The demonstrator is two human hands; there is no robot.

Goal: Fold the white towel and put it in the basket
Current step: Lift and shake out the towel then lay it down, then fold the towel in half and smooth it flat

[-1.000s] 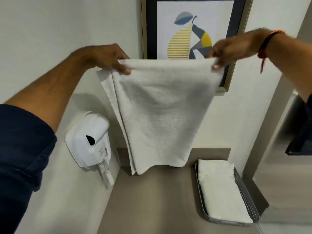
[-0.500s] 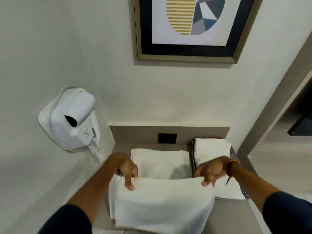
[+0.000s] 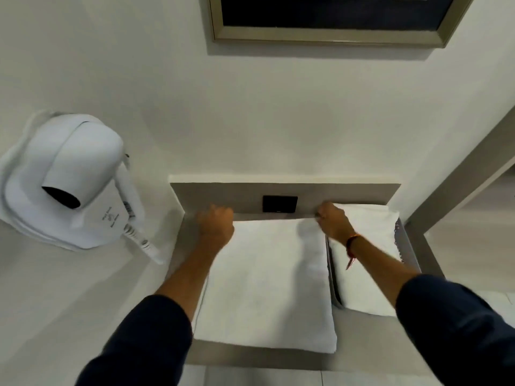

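The white towel [image 3: 267,282] lies folded flat on the grey counter [image 3: 250,358], its fold edge toward me. My left hand [image 3: 216,225] grips its far left corner. At the far right corner, my right hand [image 3: 333,221], with a red thread at the wrist, pinches the towel's edge. Right of the towel stands the grey perforated basket [image 3: 409,246], with another folded white towel [image 3: 367,254] lying in it; my right forearm crosses over that one.
A white wall-mounted hair dryer [image 3: 69,182] with a coiled cord hangs on the left wall. A black socket [image 3: 280,204] sits in the counter's back panel. A framed picture [image 3: 331,20] hangs above. A wall edge rises at the right.
The towel was held up in the air, then lowered and folded over onto the counter. Both hands moved forward to the towel's far edge, laying the upper half flat.
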